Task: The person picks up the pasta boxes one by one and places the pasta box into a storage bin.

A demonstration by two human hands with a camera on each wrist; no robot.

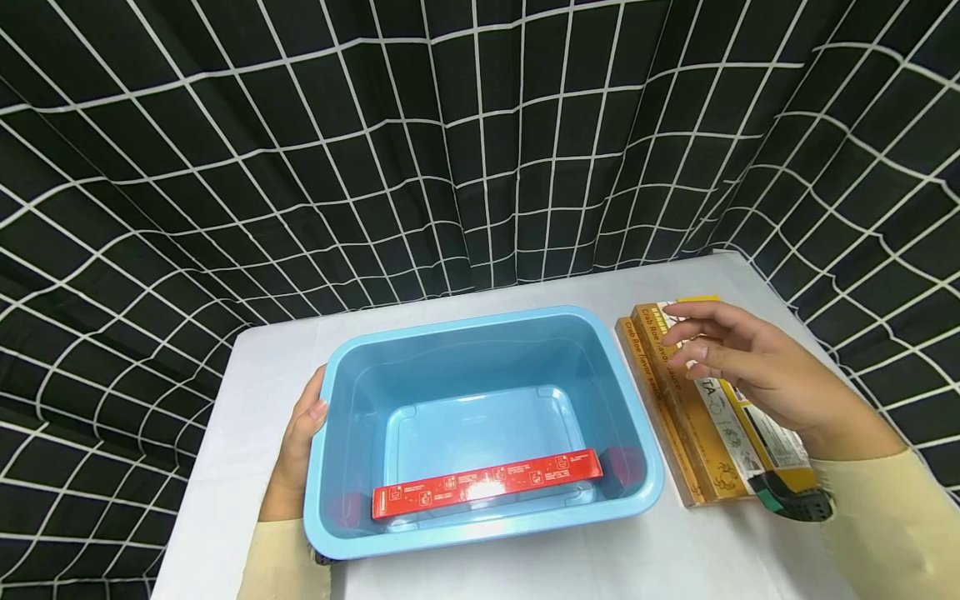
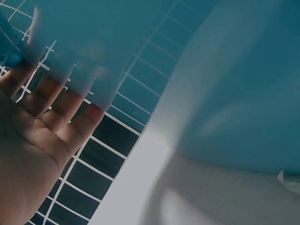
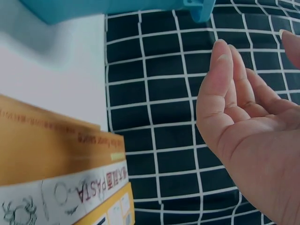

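On the table is a light-blue plastic bin point(image 1: 480, 333), its inside visible from above. At its left side my left hand point(image 1: 298, 442) grips the rim, thumb on top and fingers along the outer wall; in the left wrist view the fingers of the left hand point(image 2: 51, 122) lie against blue plastic. A long red box point(image 1: 487, 482) rests in the bin along the near wall. My right hand point(image 1: 750, 367) hovers over the orange pasta boxes point(image 1: 678, 400), fingers loosely bent with nothing in them. In the right wrist view, the right hand point(image 3: 253, 122) is apart from a pasta box point(image 3: 61, 150).
The pasta boxes lie side by side close to the bin's right wall. A white cloth point(image 1: 232, 400) covers the table. Black curtains with a white grid point(image 1: 480, 167) hang behind the table and at both sides.
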